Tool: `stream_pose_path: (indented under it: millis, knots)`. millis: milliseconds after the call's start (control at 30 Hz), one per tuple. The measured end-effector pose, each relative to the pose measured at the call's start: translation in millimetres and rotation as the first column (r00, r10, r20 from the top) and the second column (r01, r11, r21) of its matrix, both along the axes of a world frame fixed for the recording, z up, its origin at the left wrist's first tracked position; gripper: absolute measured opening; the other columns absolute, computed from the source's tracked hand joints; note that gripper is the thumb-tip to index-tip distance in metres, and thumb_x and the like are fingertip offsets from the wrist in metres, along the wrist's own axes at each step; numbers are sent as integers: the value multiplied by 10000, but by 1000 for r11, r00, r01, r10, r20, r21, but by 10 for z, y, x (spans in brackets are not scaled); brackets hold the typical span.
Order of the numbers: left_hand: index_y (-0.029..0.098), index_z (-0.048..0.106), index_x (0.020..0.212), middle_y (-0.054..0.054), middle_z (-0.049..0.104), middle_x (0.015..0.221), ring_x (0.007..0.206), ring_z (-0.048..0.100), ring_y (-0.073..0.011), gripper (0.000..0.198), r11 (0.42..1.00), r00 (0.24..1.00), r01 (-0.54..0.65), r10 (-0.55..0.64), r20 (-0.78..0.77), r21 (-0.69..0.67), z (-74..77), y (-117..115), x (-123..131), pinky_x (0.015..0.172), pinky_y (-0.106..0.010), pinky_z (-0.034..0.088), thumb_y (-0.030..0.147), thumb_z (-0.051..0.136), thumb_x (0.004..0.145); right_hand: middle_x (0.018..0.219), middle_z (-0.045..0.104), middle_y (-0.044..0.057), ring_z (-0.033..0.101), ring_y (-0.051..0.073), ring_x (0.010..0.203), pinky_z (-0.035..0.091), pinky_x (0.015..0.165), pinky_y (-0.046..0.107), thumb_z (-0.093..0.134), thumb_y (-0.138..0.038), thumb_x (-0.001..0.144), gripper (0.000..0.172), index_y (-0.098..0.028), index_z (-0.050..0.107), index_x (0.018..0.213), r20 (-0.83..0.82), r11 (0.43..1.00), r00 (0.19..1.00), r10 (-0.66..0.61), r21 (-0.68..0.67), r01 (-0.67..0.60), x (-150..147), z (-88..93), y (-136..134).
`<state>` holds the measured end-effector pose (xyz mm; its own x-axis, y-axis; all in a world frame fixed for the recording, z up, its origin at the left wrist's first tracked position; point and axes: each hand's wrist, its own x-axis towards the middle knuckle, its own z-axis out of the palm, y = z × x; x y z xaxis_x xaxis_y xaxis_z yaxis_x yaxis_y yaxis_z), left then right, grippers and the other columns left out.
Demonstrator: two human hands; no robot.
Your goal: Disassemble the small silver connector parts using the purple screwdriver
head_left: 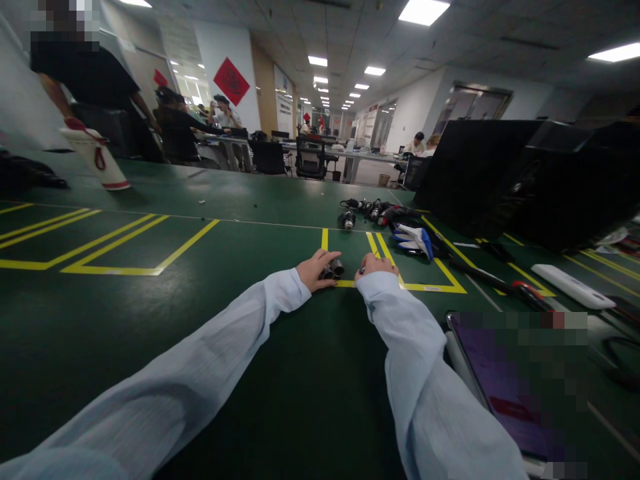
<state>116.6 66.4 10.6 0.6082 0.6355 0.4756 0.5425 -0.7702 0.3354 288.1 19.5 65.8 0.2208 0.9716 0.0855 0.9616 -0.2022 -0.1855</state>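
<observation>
My left hand (316,270) curls its fingers and thumb around a pair of short, dark metal cylinders (333,269) at the table's middle. Their round ends face right, and their exact kind is too small to make out. A little to the right, my right hand (379,265) is closed with its fingers bent down near the tabletop. A small dark bit shows by its fingertips, but I cannot make out what it is. Both hands are over the green table (280,340), beside yellow tape lines (345,284). Pale blue sleeves cover both arms.
Beyond my right hand lie a blue-and-white glove (414,240) and a heap of dark cables and parts (373,211). A tablet-like screen (493,380), a white bar (573,287) and black boxes (480,177) are on the right. A white cup (97,159) stands far left, near a person.
</observation>
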Motion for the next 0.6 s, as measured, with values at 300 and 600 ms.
stream_pose_path:
  millis: [300,600]
  knots:
    - [142,376,1200,-120,426,1084,1021,459,-264,683,987,997,-65,58,58,146,93,-113,-67,897,-423,405,369,671,627,1008,603,159,534,273,980,389,718,337,486,-65,724,234,-126,537,943,15,992,1000,9,-125,-7,180,-87,9]
    - [153,386,1175,-128,457,1079,1011,463,-257,589,935,977,-97,25,210,340,117,-783,-254,858,-406,427,383,615,683,786,586,22,550,193,751,375,630,267,577,-232,662,142,-225,503,783,-155,984,976,152,115,-135,-146,323,-218]
